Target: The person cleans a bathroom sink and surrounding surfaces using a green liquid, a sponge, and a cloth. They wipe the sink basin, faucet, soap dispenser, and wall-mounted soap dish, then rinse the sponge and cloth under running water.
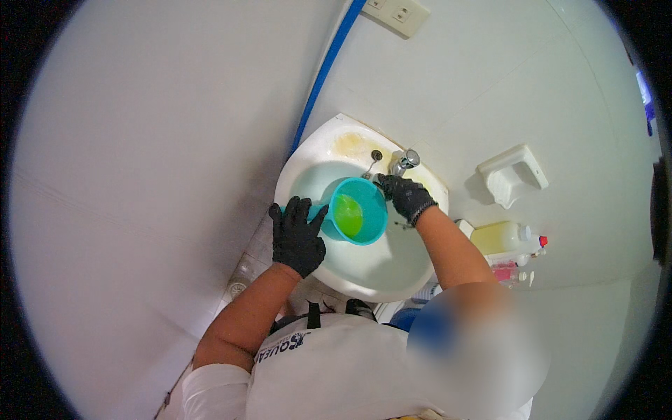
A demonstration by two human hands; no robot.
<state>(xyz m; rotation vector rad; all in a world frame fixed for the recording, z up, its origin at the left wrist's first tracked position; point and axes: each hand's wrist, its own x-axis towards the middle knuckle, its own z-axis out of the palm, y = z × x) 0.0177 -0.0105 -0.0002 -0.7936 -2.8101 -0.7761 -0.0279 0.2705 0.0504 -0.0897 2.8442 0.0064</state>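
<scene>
A turquoise dipper [382, 227] with bright green liquid [348, 215] inside is held over the white sink [336, 278]. My left hand [297, 241], in a black glove, grips the dipper's handle at its left side, some fingers spread along it. Just beyond the dipper's right rim is my right hand [406, 197], also black-gloved, its fingers bent together below the chrome faucet [404, 162]. Whatever lies in the right fingers is hidden. Near them, a drain stopper chain [371, 166] hangs from the sink's back ledge.
To the right stand a bottle of yellowish liquid [495, 238] and a pink pump bottle [505, 271]. A white soap dish [514, 176] juts from the wall. Blue tape [323, 73] runs up the wall corner; an outlet plate [397, 15] is above. Yellow stains mark the sink ledge.
</scene>
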